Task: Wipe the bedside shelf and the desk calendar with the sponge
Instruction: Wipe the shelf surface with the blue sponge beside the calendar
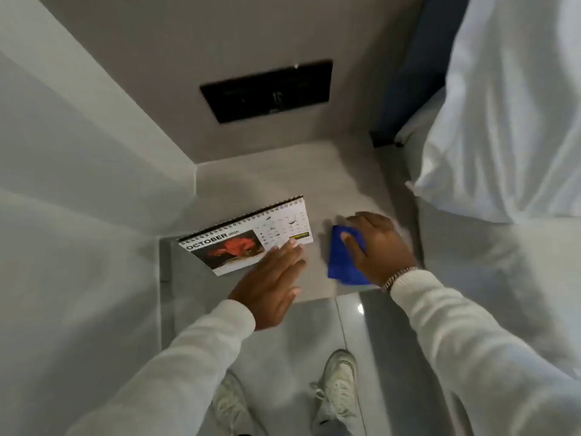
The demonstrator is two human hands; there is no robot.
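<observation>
Seen from above, looking down at a grey shelf [276,184] set in a corner between pale walls. Landmark: the calendar [248,237].

Calendar lying on the shelf's left part, tilted, spiral binding along its far edge, "OCTOBER" printed above a red-and-dark photo, date grid to the right of that.

Left hand [270,284] at the calendar's near right corner, palm down, fingers [290,250] extended and held close together, tips resting on the calendar's lower edge. No pinch visible; flat contact only.

Right of the calendar, apart from it, a blue sponge [342,262] flat on the shelf near its front edge. Right hand [380,247] on top of the sponge, fingers curled over its far right part, thumb pressed down on its upper face. Hand slightly motion-blurred. Bracelet [399,276] on that wrist, pale sleeves on both arms.

Beyond the calendar, up the back wall, a black panel [267,91], its details too blurred to read.

Far right of the calendar, past the sponge, white bedding [503,121] beside the shelf, with a dark blue headboard [418,73] behind it.

Below the calendar, nearer the camera, glossy grey floor [283,357] with 2 pale sneakers [336,385].
</observation>
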